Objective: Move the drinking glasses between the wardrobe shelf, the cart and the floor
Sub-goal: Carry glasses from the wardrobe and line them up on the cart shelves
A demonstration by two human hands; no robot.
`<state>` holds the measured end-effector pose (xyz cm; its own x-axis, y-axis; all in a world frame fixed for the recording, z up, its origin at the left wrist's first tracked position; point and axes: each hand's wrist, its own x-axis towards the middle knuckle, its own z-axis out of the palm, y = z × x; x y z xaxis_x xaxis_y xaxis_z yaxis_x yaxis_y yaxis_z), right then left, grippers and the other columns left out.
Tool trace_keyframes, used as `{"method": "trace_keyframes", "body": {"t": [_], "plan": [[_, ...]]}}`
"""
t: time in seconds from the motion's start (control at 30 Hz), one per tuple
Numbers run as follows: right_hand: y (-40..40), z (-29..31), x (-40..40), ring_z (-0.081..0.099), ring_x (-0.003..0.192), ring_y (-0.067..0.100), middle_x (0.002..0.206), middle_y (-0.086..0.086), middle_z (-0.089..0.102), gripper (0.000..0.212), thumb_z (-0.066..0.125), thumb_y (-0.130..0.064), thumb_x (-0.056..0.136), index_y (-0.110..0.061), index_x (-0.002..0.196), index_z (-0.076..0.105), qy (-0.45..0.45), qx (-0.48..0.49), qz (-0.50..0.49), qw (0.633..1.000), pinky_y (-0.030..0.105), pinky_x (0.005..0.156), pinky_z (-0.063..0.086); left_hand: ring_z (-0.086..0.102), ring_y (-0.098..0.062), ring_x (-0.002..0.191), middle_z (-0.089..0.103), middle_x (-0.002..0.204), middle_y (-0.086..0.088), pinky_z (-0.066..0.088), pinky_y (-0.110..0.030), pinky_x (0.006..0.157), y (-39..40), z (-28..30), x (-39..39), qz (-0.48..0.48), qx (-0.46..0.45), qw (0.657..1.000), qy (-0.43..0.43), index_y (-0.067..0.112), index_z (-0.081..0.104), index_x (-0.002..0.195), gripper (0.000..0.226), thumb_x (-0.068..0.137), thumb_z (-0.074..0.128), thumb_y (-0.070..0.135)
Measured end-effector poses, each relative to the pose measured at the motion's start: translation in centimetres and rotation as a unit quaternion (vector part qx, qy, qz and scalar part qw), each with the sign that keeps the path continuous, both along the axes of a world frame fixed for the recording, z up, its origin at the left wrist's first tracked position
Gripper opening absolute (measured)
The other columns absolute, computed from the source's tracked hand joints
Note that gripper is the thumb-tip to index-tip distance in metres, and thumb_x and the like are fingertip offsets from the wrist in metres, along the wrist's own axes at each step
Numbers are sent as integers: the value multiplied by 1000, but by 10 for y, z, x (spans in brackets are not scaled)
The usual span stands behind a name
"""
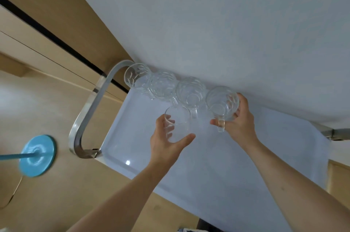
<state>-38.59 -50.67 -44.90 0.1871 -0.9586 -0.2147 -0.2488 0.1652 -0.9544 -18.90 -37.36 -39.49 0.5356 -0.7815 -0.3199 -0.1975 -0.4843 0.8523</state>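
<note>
white wall [208,13], beige floor [47,99], perhaps a blue stand base [37,156]

Five clear glasses [191,92] upright on white cart tray [121,137], two gripped

Five glasses [190,92], two hands [168,142], one cart [117,148]

Left grip [168,137], right grip [239,120] both curled
</note>
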Motion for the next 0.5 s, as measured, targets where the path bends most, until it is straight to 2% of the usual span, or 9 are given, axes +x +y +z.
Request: {"method": "trace_keyframes", "body": {"t": [0.17,0.3,0.4,0.43,0.5], "plan": [[-1,-9,-2,60,107,-11,115,-32,63,100,102,-18,49,-54,125,47,5,-10,10,1000,4,78,48,63,-1,107,60,115,20,53,-24,92,6,-6,5,0,5,1000,-5,53,45,118,80,54,92,60],[-1,-11,-3,61,108,-7,117,-28,63,101,100,-8,52,-45,132,50,-2,5,11,1000,14,73,57,63,0,108,59,113,24,52,-23,92,11,-7,6,-6,6,1000,-3,54,45,116,79,53,91,59],[1,-8,-8,60,111,-11,118,-33,63,103,99,-18,57,-41,143,47,30,2,20,999,8,85,49,62,1,108,57,112,25,51,-22,93,12,-5,5,-14,3,1000,0,57,44,114,78,52,91,59],[2,-7,-10,60,113,-8,121,-30,64,104,99,-21,59,-40,146,45,43,1,23,999,10,92,47,62,2,108,57,112,25,51,-22,93,12,-4,5,-19,1,1000,3,57,44,115,78,52,91,59],[10,-6,-18,59,122,4,134,-13,63,103,96,-20,65,-34,151,41,72,1,10,997,21,105,44,62,2,108,57,113,25,51,-22,93,14,0,7,-34,-5,999,10,55,44,117,79,53,91,59]]}}
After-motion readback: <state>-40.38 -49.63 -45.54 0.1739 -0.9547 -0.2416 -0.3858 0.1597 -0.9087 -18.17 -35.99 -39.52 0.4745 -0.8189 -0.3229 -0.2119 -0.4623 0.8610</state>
